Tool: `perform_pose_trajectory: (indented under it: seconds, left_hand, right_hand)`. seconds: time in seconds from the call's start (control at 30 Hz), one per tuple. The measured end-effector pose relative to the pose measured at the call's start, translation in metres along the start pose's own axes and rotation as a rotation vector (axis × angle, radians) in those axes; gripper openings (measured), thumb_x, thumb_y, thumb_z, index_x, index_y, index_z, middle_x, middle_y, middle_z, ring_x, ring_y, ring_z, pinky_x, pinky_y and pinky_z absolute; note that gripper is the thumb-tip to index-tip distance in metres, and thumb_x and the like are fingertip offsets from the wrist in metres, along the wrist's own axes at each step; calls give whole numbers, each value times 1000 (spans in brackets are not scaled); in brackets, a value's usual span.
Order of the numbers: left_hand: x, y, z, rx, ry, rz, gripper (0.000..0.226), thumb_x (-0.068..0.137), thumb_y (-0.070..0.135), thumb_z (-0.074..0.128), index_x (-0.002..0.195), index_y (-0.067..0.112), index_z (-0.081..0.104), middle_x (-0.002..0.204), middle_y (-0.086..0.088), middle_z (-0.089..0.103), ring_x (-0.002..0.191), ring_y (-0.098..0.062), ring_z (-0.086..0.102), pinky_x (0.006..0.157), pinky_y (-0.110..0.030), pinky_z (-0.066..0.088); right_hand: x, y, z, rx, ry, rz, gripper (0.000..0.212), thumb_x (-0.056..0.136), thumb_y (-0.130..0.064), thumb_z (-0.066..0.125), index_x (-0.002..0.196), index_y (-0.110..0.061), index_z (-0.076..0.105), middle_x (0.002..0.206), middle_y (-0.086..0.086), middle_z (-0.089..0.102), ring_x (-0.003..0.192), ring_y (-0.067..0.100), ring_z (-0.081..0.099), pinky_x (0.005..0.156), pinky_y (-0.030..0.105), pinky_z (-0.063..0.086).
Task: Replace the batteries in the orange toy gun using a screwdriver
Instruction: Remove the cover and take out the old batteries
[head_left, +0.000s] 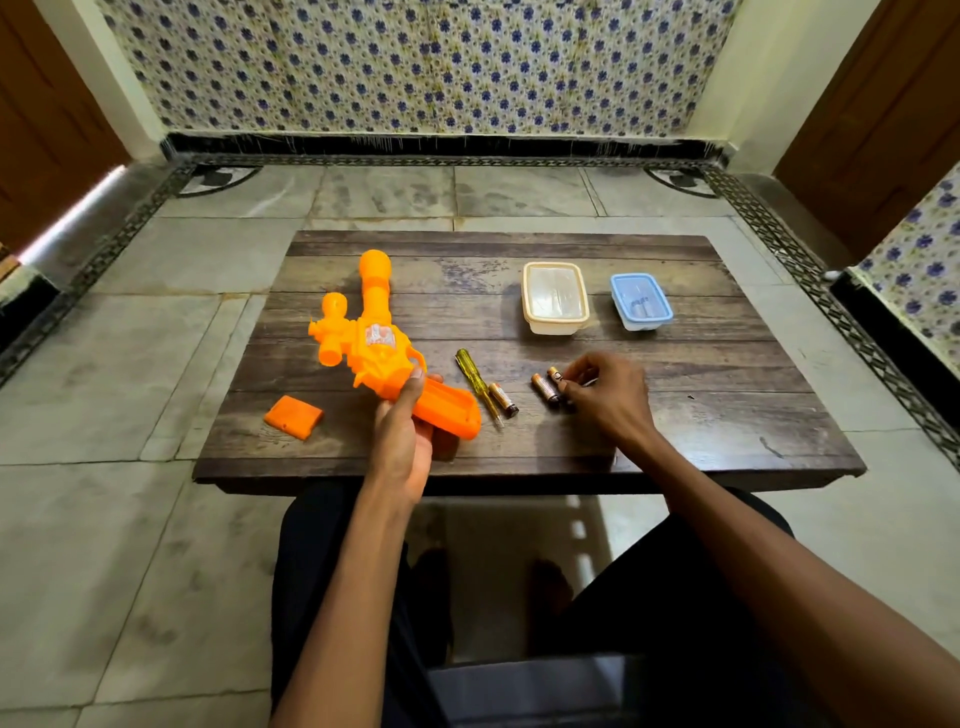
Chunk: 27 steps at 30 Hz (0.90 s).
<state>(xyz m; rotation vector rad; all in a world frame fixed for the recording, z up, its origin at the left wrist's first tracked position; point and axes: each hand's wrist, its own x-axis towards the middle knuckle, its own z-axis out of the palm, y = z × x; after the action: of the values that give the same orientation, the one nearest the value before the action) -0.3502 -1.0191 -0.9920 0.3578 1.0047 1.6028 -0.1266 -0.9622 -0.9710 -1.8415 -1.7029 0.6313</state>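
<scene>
Wooden table: everything for the job is laid out on it.
Orange toy gun: it is held tilted over the table's left half, with the barrel pointed away. The open battery bay in the grip is turned upward.
Left hand: its fingers are wrapped round the gun just above the grip. The gun is best kept steady with the bay facing up, so that cells can be lowered straight in.
Right hand: its thumb and fingertips are closed in a pinch on one battery lying on the table.
Cream-lidded box and blue-lidded box: both are stood at the far right with lids on, well apart from the hands. Their contents cannot be made out.
Battery cover: it is laid flat near the front left, apart from the gun. It is probably best left there until the cells are seated.
Screwdriver: it is laid between the grip and the batteries, untouched.
Pinched battery: whether it is spent or fresh cannot be told. If it is to be fitted, the bay's polarity marks should be checked first, and the spring end should be pressed in before the other.
Second battery: it is laid just beside the pinched one.
Third battery: it is laid against the screwdriver's shaft.
</scene>
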Motion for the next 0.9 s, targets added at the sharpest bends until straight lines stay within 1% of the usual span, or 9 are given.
perform_pose_trajectory:
  seconds: [0.13, 0.23, 0.33, 0.43, 0.5, 0.57, 0.63, 0.77, 0.9]
  left_hand:
    - [-1, 1, -2, -32, -24, -24, 16, 100, 16, 54, 114, 22, 60, 90, 7, 74, 93, -9, 65, 88, -31, 50]
    - [-2, 0, -4, -55, -28, -40, 31, 99, 19, 56, 129, 16, 55, 106, -4, 69, 105, -17, 62, 94, -37, 49]
    - [-4, 0, -4, -58, -4, -44, 42, 100, 20, 54, 140, 12, 48, 114, -10, 64, 111, -21, 60, 90, -37, 52]
    - [-7, 2, -7, -55, 40, -66, 46, 101, 23, 53, 144, 9, 45, 114, -12, 67, 119, -27, 59, 88, -38, 53]
    - [-9, 5, -9, -26, 61, -79, 48, 100, 25, 53, 145, 7, 44, 116, -14, 67, 123, -30, 58, 89, -39, 53]
    - [-11, 8, -11, 22, 72, -79, 46, 102, 26, 51, 144, 7, 44, 120, -15, 67, 122, -30, 60, 89, -39, 53]
    - [-13, 11, -12, 82, 64, -81, 45, 102, 29, 50, 142, 7, 46, 124, -15, 66, 118, -27, 62, 85, -36, 54]
    - [-13, 19, -13, 136, 74, -95, 46, 101, 32, 51, 137, 2, 50, 129, -18, 65, 120, -27, 62, 88, -38, 54]
    - [-13, 28, -18, 316, 131, -120, 39, 102, 26, 54, 134, 5, 51, 128, -13, 64, 119, -25, 61, 80, -34, 54]
  right_hand:
    - [0, 0, 2, -18, 15, -10, 13, 86, -20, 74, 98, -18, 72, 96, 4, 72, 85, 15, 66, 79, 41, 59]
    - [-3, -3, 3, -29, 84, -67, 9, 87, -21, 70, 96, -23, 70, 94, -3, 71, 83, 13, 66, 76, 43, 59]
    - [-11, -18, 3, -1, 99, -204, 6, 88, -23, 70, 94, -21, 70, 89, -6, 69, 78, 9, 64, 71, 36, 59]
    - [-22, -41, 5, 25, -168, -341, 23, 85, -30, 75, 105, -20, 72, 95, -6, 70, 78, 5, 65, 72, 32, 58]
    - [-28, -55, 13, -58, -333, -435, 40, 82, -35, 78, 117, -18, 69, 107, -2, 71, 88, 11, 66, 79, 34, 55]
    - [-32, -68, 22, -133, -395, -512, 58, 78, -39, 80, 129, -16, 62, 120, 4, 69, 103, 19, 65, 87, 35, 52]
    - [-34, -81, 29, -182, -471, -558, 71, 75, -45, 82, 135, -14, 58, 126, 7, 66, 108, 23, 64, 90, 37, 52]
    - [-37, -100, 42, -395, -465, -628, 55, 76, -40, 79, 121, -12, 65, 110, 11, 70, 101, 29, 63, 84, 42, 51]
    - [-35, -106, 49, -340, -424, -581, 42, 70, -36, 79, 102, -10, 72, 92, 11, 72, 83, 28, 65, 75, 44, 55]
